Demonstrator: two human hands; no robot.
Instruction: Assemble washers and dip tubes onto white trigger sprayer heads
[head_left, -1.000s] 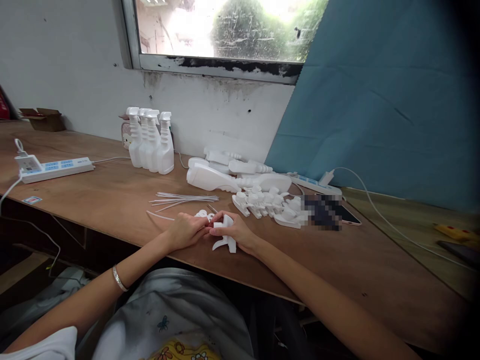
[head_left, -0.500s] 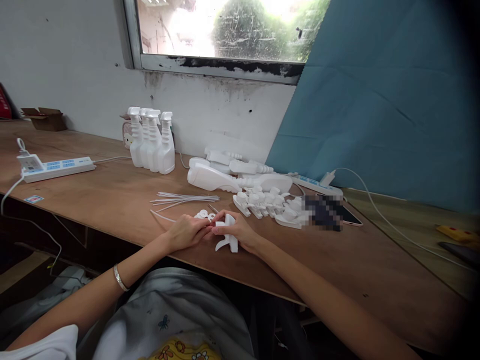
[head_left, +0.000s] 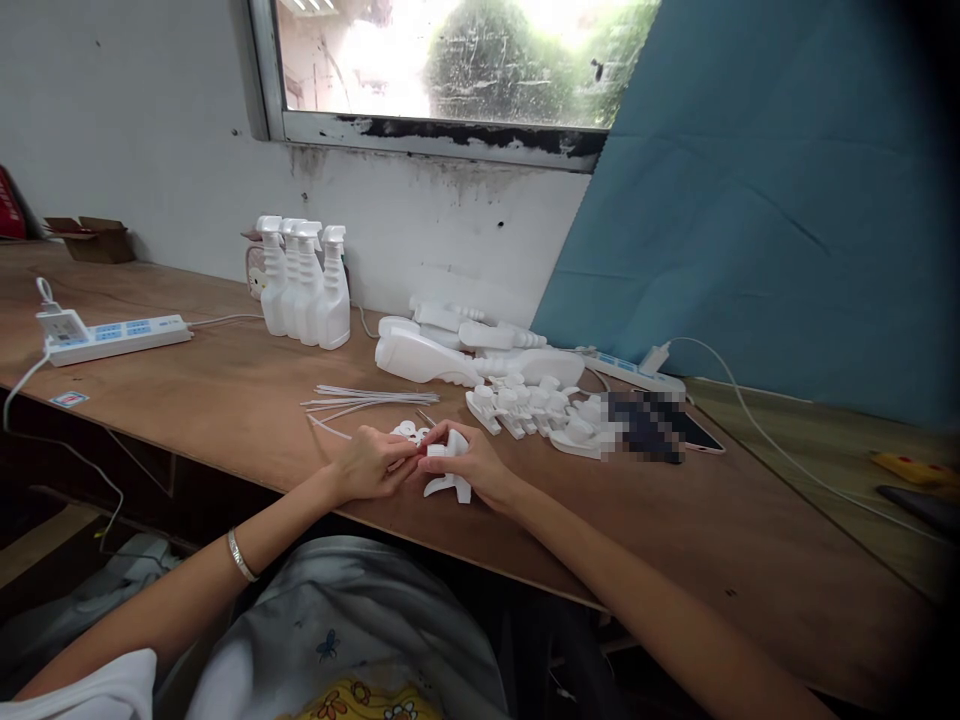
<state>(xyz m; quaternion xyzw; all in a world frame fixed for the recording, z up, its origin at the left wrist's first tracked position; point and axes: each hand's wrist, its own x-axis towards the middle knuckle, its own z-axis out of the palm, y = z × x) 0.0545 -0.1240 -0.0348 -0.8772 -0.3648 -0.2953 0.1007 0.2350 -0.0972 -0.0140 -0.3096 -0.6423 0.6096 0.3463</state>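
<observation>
so i'm sitting at the counter [head_left: 247, 420] and my right fingers [head_left: 460, 465] are pinching a white spray head [head_left: 460, 487] over the near edge, its curved trigger poking out below on the left. my left fingers [head_left: 396, 456] are bunching together at the end facing them, but the tips are hidden, so i can't tell if they're pinching some tiny part. looks to me like i'm doing the fitting or twisting bit there. white rings [head_left: 409, 428] are lying just beyond, thin white tubes [head_left: 367, 398] are lying past those, and more spray heads [head_left: 525, 405] are sitting to the right. imo the next move is calling for a steady right grip and small, careful left-side work.
</observation>
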